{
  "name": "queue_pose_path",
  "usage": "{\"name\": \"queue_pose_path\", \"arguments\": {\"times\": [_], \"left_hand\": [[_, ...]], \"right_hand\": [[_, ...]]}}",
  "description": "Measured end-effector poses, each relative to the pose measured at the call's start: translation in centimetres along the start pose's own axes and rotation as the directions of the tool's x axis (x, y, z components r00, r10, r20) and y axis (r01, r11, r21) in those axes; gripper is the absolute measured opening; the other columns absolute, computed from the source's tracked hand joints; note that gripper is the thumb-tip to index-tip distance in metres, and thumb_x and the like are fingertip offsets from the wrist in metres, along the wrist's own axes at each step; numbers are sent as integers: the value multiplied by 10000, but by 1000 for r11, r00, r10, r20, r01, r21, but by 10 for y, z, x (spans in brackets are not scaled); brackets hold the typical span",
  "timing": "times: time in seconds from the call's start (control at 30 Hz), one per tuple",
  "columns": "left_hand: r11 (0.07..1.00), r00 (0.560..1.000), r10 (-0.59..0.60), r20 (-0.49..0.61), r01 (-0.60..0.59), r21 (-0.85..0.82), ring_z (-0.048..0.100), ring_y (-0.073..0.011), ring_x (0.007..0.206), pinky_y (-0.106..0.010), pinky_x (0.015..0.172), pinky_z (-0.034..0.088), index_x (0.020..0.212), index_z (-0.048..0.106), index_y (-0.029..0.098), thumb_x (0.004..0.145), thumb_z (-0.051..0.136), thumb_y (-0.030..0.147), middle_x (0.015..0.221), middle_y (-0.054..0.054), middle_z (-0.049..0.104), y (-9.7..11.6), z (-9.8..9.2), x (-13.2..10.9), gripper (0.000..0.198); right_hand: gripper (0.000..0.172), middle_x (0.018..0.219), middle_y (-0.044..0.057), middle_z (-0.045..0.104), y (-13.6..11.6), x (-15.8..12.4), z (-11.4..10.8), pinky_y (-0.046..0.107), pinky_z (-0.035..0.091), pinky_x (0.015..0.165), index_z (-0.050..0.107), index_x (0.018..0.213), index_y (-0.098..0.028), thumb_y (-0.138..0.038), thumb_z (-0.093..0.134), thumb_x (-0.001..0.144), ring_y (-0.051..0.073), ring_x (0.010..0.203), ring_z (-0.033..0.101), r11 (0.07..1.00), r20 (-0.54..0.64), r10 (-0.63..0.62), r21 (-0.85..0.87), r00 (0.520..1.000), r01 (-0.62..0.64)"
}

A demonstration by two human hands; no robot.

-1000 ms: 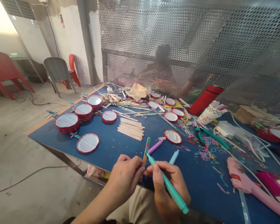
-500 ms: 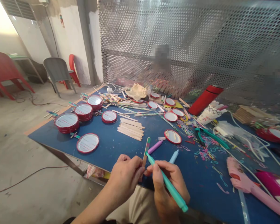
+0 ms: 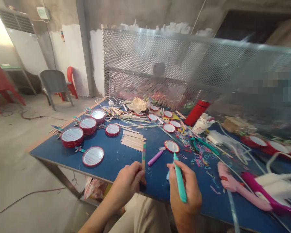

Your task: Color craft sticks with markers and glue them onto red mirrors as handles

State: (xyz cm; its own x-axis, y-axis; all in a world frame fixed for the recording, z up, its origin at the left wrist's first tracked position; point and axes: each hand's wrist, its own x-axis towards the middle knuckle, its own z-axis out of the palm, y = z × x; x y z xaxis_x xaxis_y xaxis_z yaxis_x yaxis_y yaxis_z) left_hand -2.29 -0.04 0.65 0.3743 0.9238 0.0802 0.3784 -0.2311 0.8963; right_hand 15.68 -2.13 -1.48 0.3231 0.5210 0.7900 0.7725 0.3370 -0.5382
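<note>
Upright between the closed fingers of my left hand (image 3: 129, 179) is a wooden stick (image 3: 143, 161) with green and purple bands near its top. My right hand (image 3: 186, 191) grips a teal marker (image 3: 179, 181), its tip pointing up and away from the stick. On the blue table (image 3: 121, 168) between them lies a purple marker (image 3: 155, 157). A light blue marker (image 3: 168, 175) is mostly hidden behind my right hand. Plain sticks (image 3: 132, 140) lie in a row beyond my left hand. A round red-rimmed disc (image 3: 171, 146) lies just past the teal marker's tip.
Red-rimmed drum-like pieces (image 3: 72, 136) stand at the left. Farther back are a red bottle (image 3: 197, 113) and a patterned cup (image 3: 202, 124). Teal-handled pliers (image 3: 207, 145), colored rubber bands (image 3: 200, 160) and a pink glue gun (image 3: 242, 192) lie to the right.
The teal marker has moved right, away from the stick, with my right hand. My left hand and the stick sit slightly further left. The view has tilted up and shifted.
</note>
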Motion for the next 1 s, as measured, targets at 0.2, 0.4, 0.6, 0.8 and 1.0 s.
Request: {"name": "queue_pose_path", "arguments": {"times": [0.2,0.4,0.6,0.8,1.0], "left_hand": [[921,999,-28,22,34,-388,554,-108,435,-221,470,403,782,514,226,901,579,456,652,44,665,-13,-11,9,268],[880,1000,1,7,3,-474,540,-97,419,-215,463,391,851,532,203,868,617,560,650,29,680,-22,-20,15,368],[866,999,36,2,-30,-499,556,-107,448,-227,501,409,897,579,184,798,718,553,660,23,700,-16,-23,14,407],[896,999,1,-32,-15,-444,586,-138,518,-257,579,462,867,660,192,781,754,612,749,-20,768,-20,-26,17,439],[866,999,40,-27,-48,-498,579,-118,492,-237,553,441,845,594,202,847,695,657,726,21,727,-30,-25,21,466]], "right_hand": [[373,928,154,773,44,7,-29,398,511,697,709,1130,-145,-131,368,978,299,857,693,784,202,-34,-602,979,151],[416,801,116,765,59,12,-35,369,416,571,762,984,-246,-88,381,939,243,673,680,777,197,-24,-614,980,142],[385,853,104,760,37,8,-45,355,483,592,748,959,-277,-99,407,932,251,722,716,764,219,-104,-607,970,219],[228,1050,97,761,16,9,-111,402,551,760,661,1136,-247,-315,472,1027,291,938,719,642,239,-75,-731,968,231],[222,936,118,758,83,61,-162,340,494,770,702,1020,-178,-92,539,897,260,902,715,502,331,171,-840,928,207]]}}
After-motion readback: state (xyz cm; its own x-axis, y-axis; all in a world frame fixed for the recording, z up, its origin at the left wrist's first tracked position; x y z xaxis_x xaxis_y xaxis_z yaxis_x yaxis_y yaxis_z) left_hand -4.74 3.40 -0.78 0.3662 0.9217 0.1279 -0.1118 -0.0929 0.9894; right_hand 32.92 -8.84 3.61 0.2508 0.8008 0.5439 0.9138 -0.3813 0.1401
